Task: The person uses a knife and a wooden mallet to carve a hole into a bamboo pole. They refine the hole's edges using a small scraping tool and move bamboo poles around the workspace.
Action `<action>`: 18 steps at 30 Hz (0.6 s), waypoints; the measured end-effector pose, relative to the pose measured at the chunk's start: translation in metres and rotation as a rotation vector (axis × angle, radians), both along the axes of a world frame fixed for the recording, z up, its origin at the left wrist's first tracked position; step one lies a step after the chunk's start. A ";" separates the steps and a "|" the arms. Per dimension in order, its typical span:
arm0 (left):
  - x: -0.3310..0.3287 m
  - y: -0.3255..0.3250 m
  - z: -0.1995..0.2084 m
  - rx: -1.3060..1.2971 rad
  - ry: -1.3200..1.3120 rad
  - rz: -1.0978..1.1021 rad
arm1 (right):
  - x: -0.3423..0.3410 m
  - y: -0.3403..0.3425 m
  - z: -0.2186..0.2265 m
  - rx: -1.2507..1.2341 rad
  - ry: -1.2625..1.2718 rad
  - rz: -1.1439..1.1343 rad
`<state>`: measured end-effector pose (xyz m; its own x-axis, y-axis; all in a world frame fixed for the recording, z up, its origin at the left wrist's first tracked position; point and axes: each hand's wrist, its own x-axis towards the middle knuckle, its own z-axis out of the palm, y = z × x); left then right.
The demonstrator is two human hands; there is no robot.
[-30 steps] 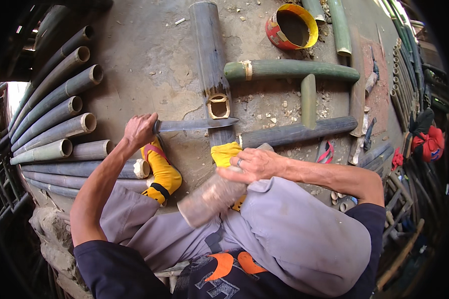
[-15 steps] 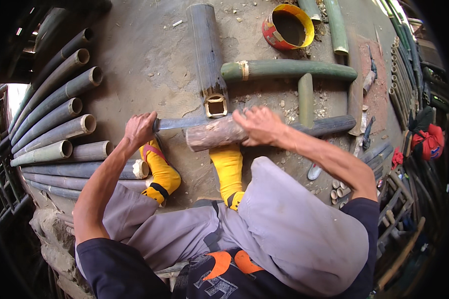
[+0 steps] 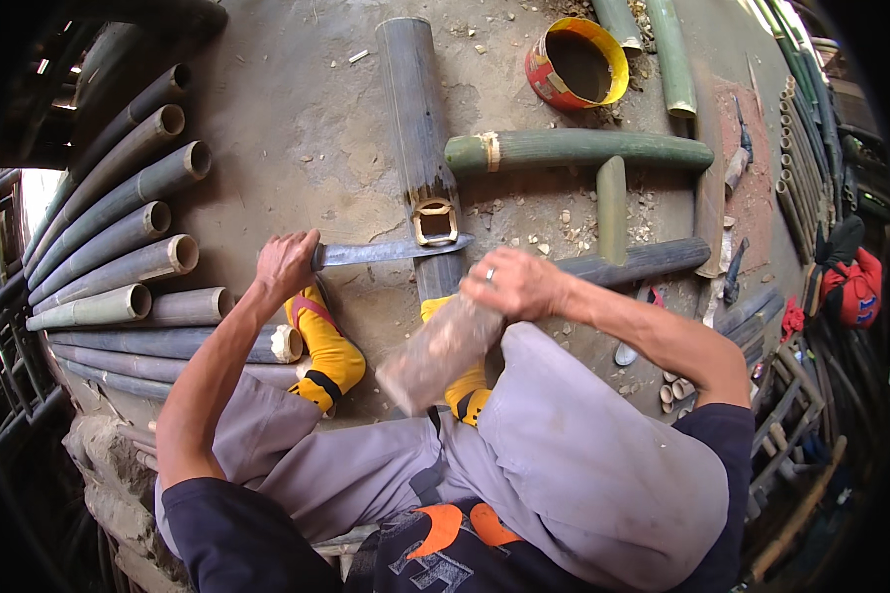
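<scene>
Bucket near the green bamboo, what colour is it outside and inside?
The bucket is mostly red outside and yellow inside, seen best in the head view.

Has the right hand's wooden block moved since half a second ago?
Yes, the wooden block has swung toward the picture's bottom, away from the square hole in the bamboo pole.

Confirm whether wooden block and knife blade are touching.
Apart. In the head view, a strip of the dark bamboo pole shows between the knife blade and the wooden block, held in the right hand.
</scene>
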<state>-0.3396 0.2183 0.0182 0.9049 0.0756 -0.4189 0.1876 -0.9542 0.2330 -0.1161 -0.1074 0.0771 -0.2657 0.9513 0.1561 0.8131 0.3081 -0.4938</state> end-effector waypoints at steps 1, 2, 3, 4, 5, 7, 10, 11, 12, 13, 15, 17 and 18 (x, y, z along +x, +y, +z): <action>0.000 0.002 -0.002 0.009 -0.001 0.004 | 0.011 0.005 0.002 -0.196 -0.078 -0.151; -0.001 0.004 -0.002 0.018 -0.003 0.007 | 0.019 0.019 -0.001 -0.617 -0.171 -0.277; -0.004 0.007 -0.002 0.008 -0.002 0.007 | 0.011 0.021 0.003 -0.646 -0.136 -0.342; -0.006 0.012 -0.001 0.008 -0.009 0.020 | 0.005 0.028 0.013 -0.663 -0.110 -0.397; -0.010 0.012 0.002 -0.007 -0.006 0.021 | -0.004 0.027 0.022 -0.657 0.012 -0.499; -0.022 -0.010 0.015 -0.009 -0.058 0.165 | -0.010 0.015 0.028 -0.406 0.301 -0.653; -0.039 -0.060 0.068 -0.177 0.080 0.378 | 0.006 -0.006 0.037 -0.272 0.596 -0.965; -0.043 -0.058 0.079 -0.324 0.064 0.343 | 0.008 -0.017 0.041 -0.264 0.573 -1.071; -0.048 -0.050 0.088 -0.461 0.038 0.318 | 0.015 -0.024 0.044 -0.244 0.545 -1.162; -0.055 -0.039 0.096 -0.590 0.016 0.292 | 0.022 -0.029 0.044 -0.251 0.514 -1.198; -0.048 -0.003 0.090 -0.528 -0.073 0.232 | 0.038 -0.037 0.041 -0.314 0.531 -1.236; -0.024 0.018 0.083 -0.460 -0.048 0.267 | 0.037 -0.031 0.043 -0.264 0.625 -1.225; -0.010 0.028 0.082 -0.441 0.050 0.314 | 0.037 -0.028 0.042 -0.237 0.678 -1.218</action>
<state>-0.3493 0.2459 0.1001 0.8454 0.1461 -0.5137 0.4686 -0.6644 0.5822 -0.0790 -0.1355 0.1190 0.7901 0.5487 -0.2733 0.0938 -0.5488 -0.8306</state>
